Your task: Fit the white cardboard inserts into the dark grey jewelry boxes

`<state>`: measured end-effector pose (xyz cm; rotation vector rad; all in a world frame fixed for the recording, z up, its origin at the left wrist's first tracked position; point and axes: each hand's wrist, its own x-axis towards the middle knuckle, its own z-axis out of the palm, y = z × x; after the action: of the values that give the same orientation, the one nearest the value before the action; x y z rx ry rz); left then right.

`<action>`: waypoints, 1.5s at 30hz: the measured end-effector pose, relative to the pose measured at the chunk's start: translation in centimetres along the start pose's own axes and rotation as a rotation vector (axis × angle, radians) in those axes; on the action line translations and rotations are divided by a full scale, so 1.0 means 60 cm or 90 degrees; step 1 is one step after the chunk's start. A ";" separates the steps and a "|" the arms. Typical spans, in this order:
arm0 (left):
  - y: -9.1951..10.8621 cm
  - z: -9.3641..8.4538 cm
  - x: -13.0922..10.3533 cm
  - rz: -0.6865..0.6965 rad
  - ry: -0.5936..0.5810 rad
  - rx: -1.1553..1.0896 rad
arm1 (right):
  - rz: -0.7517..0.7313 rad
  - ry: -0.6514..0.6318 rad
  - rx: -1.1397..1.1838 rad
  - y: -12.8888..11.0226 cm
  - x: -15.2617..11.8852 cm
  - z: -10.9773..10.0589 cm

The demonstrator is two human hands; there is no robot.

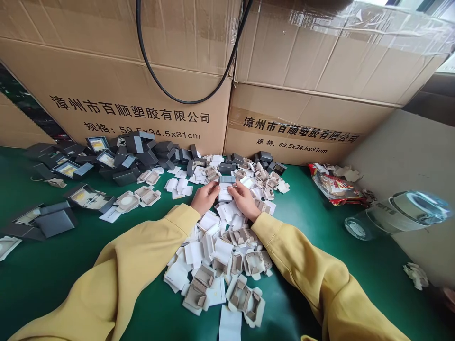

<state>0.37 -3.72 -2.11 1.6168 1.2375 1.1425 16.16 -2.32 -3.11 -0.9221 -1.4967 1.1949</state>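
Both hands meet over the middle of a heap of folded card pieces. My left hand [205, 197] has its fingers closed on the left side of a small grey box [226, 180] with a white part facing me. From the right, my right hand [244, 201] grips the same box, thumb towards its edge. Below and around them lie white and grey-brown folded card inserts [222, 251], some spilling towards me. Just behind the hands rest more dark boxes [227, 167]. My fingers partly hide the box, so its inside cannot be made out.
Dark grey boxes [137, 154], several open, are piled at the back left. Large cardboard cartons [142, 71] wall off the rear, and a black cable [185, 102] hangs before them. At right are a red snack packet [334, 184], a clear bottle [394, 213] and crumpled tissue [415, 275].
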 end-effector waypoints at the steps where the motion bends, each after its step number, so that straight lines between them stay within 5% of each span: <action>1: -0.001 0.000 0.000 0.003 0.002 -0.006 | -0.007 -0.002 -0.014 0.000 0.000 0.000; 12: 0.009 0.000 -0.005 -0.011 -0.034 -0.023 | -0.101 0.122 -0.281 -0.021 -0.008 -0.004; 20: 0.021 -0.001 -0.011 0.018 -0.099 0.004 | -0.140 0.184 -0.242 -0.032 -0.013 -0.005; 29: 0.009 0.000 -0.008 0.020 -0.020 0.007 | -0.110 0.095 -0.190 -0.015 -0.006 -0.004; 45: 0.013 -0.003 -0.006 -0.010 -0.078 -0.125 | -0.017 0.022 -0.067 0.001 -0.002 -0.003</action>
<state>0.38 -4.21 -1.41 1.5036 1.0253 1.1026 16.38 -2.35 -3.15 -0.9856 -1.5511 1.0843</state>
